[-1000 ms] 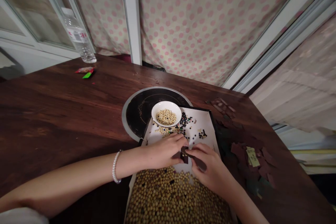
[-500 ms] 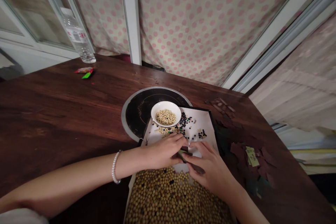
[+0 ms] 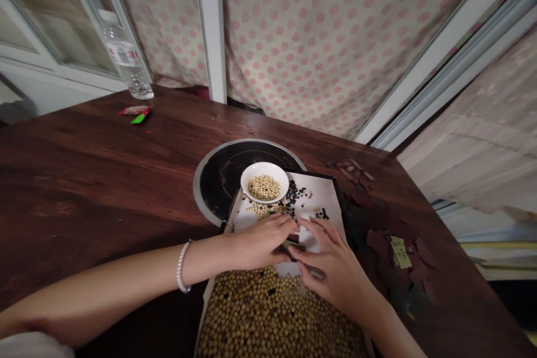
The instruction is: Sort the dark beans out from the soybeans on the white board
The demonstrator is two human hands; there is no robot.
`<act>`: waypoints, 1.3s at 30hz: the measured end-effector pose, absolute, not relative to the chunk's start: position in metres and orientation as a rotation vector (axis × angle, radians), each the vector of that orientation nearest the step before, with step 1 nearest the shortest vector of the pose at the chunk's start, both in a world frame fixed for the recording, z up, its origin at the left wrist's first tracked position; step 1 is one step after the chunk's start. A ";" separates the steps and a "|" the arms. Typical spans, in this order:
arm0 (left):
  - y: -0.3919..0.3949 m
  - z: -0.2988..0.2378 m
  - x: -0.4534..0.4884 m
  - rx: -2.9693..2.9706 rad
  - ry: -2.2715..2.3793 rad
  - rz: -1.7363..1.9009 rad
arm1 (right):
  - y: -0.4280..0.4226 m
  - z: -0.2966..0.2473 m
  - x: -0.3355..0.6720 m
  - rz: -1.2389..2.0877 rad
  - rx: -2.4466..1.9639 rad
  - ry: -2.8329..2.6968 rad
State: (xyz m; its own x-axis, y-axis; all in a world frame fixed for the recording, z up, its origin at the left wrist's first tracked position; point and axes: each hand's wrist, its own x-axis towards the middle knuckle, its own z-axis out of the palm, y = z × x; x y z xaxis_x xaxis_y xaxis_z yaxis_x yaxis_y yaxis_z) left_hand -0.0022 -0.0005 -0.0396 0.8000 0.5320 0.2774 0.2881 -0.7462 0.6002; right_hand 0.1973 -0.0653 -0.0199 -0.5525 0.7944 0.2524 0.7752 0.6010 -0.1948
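Inside a white tray (image 3: 331, 190), my left hand (image 3: 262, 240) reaches in from the left, thumb and fingers closed about a small dark strip (image 3: 292, 241) with a greenish edge. What the strip is, I cannot make out. Facing it, my right hand (image 3: 325, 254) has bent fingers spread apart; its fingertips are close to the strip and to my left fingertips. Below both hands lies a thick layer of yellowish soybeans (image 3: 268, 313) with a few dark beans among them. Just beyond stands a white bowl (image 3: 274, 170) holding pale soybeans (image 3: 263, 186). Black beads or beans (image 3: 293, 193) lie scattered beside it.
A round black hotplate (image 3: 222, 173) is set into the dark wooden table (image 3: 104, 190). At the back left are a plastic water bottle (image 3: 128, 61) and a red and green wrapper (image 3: 136, 113). Brown torn scraps (image 3: 381, 249) with a yellow label (image 3: 400, 251) lie right of the tray.
My right hand has shifted slightly left and up, its index fingertip now closer to my left fingertips. My left hand stays almost in place. The view has moved a little.
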 end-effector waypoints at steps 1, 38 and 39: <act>0.000 -0.039 -0.002 2.441 0.599 0.595 | -0.065 -0.019 0.197 0.095 -1.268 -2.526; -0.003 -0.035 -0.003 2.511 0.605 0.549 | -0.067 -0.020 0.201 0.077 -1.232 -2.607; -0.003 -0.034 -0.003 2.505 0.612 0.546 | -0.066 -0.020 0.201 0.071 -1.237 -2.602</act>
State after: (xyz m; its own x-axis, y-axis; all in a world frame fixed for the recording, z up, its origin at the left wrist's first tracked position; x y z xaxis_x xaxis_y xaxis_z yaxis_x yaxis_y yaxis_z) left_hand -0.0026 -0.0030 -0.0345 0.8187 0.5137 0.2564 0.3131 -0.7739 0.5505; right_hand 0.2014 -0.0665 -0.0201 -0.6043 0.7684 0.2107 0.7557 0.6366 -0.1540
